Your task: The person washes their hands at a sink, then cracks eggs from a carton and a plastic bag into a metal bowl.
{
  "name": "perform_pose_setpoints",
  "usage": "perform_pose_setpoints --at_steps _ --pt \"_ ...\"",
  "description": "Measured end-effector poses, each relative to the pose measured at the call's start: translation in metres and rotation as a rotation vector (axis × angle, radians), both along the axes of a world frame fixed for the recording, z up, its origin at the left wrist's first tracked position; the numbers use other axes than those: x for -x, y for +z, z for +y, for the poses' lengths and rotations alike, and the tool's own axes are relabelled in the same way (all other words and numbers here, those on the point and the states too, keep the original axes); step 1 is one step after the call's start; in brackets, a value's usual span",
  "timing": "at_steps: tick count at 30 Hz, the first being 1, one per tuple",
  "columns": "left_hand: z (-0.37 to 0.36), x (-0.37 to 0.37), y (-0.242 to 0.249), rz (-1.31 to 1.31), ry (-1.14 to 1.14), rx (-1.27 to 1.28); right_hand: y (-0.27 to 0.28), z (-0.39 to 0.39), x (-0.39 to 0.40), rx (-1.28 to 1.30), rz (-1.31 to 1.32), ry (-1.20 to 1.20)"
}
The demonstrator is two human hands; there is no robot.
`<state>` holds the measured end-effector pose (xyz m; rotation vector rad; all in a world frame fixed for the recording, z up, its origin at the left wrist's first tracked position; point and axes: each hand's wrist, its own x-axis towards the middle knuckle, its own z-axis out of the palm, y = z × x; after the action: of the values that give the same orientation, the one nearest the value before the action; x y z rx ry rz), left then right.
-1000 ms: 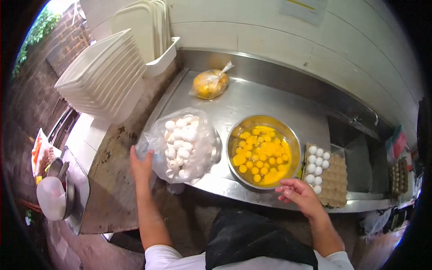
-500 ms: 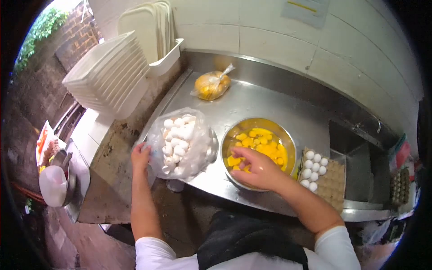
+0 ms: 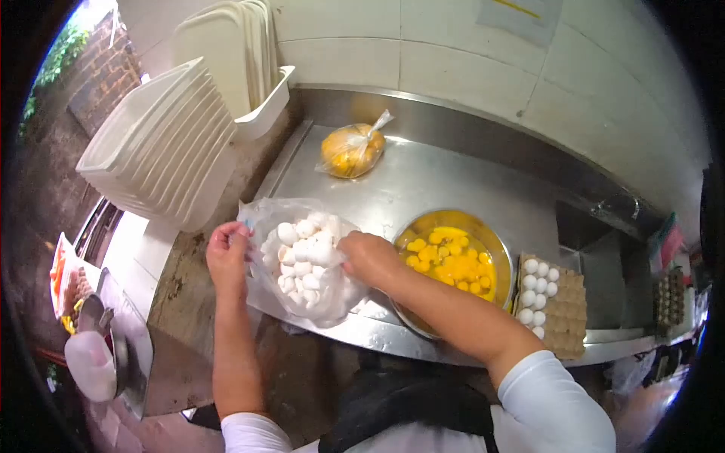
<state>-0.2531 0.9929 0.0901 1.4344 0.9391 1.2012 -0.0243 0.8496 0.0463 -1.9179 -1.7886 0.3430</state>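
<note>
A clear plastic bag (image 3: pixel 264 219) full of white eggshells (image 3: pixel 306 253) sits at the front left of the steel counter. My left hand (image 3: pixel 229 245) pinches the bag's left edge. At the opposite side, my right hand (image 3: pixel 368 259) is closed on the bag's right rim, its fingertips partly hidden by the plastic. My right forearm crosses over the near rim of a steel bowl (image 3: pixel 507 253), which holds many yellow yolks (image 3: pixel 457 264) in raw egg. To the right of the bowl lies a cardboard egg tray (image 3: pixel 566 317), with several white eggs (image 3: pixel 538 285) in its left columns.
A knotted bag of yellow-orange contents (image 3: pixel 352 153) rests on the counter behind. Stacked white plastic tubs (image 3: pixel 162 143) and upright lids (image 3: pixel 226 57) stand at the left. A sink basin (image 3: pixel 604 264) lies at the right. Pans and a white container (image 3: pixel 89 362) are at the far left.
My right hand has moved left from above the bowl to the bag's right rim. My left hand keeps hold of the bag's left edge. The view has shifted slightly.
</note>
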Motion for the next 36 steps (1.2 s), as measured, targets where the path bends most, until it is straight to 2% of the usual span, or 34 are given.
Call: perform_pose_setpoints --at_steps 1,3,4,5,7,9,12,15,19,21,23,24,25,27,30,32,34,36 --pt "0.006 -0.007 0.008 -0.007 -0.011 0.007 0.005 0.003 -0.002 0.007 -0.007 -0.011" --pt "0.018 -0.024 0.027 -0.056 -0.088 -0.027 0.013 0.008 -0.013 -0.018 0.162 -0.177" --pt "0.022 -0.035 0.037 -0.062 -0.095 -0.022 0.011 0.013 -0.023 -0.168 0.179 -0.213" --pt "0.024 -0.049 0.048 -0.065 -0.135 -0.046 0.01 0.015 -0.036 -0.165 0.174 -0.222" --pt "0.033 -0.078 0.07 -0.069 -0.195 -0.07 0.031 0.018 -0.062 -0.262 0.324 -0.377" --pt "0.041 -0.111 0.09 -0.068 -0.258 -0.132 0.038 0.022 -0.095 -0.351 0.237 -0.446" --pt "0.046 -0.161 0.112 -0.128 -0.348 -0.1 0.066 0.017 -0.14 -0.331 0.197 -0.59" --pt "0.05 -0.217 0.115 -0.165 -0.472 -0.092 0.075 0.009 -0.193 -0.404 0.047 -0.726" --pt "0.046 -0.282 0.108 -0.197 -0.532 -0.031 0.072 -0.012 -0.265 -0.421 0.191 -0.891" --pt "0.041 -0.311 0.093 -0.228 -0.571 0.081 0.062 -0.026 -0.296 -0.433 0.227 -0.953" --pt "0.033 -0.338 0.074 -0.181 -0.545 0.09 0.055 -0.042 -0.315 -0.285 0.349 -0.964" --pt "0.028 -0.347 0.069 -0.154 -0.544 0.104 0.061 -0.053 -0.313 -0.131 0.468 -0.964" --pt "0.024 -0.355 0.065 -0.125 -0.544 0.117 0.055 -0.061 -0.315 -0.129 0.469 -0.975" --pt "0.02 -0.365 0.055 -0.134 -0.567 0.14 0.043 -0.08 -0.315 -0.211 0.142 -0.96" --pt "0.019 -0.366 0.048 -0.033 -0.646 0.094 0.028 -0.135 -0.281 -0.229 0.079 -0.92" --pt "0.016 -0.357 0.047 0.043 -0.772 0.102 0.005 -0.179 -0.251 -0.187 0.11 -0.932" --pt "0.015 -0.352 0.042 0.054 -0.83 0.095 -0.007 -0.213 -0.221 0.067 0.209 -0.994" --pt "0.015 -0.347 0.036 0.074 -0.893 0.084 -0.017 -0.234 -0.193 0.149 0.241 -0.979"
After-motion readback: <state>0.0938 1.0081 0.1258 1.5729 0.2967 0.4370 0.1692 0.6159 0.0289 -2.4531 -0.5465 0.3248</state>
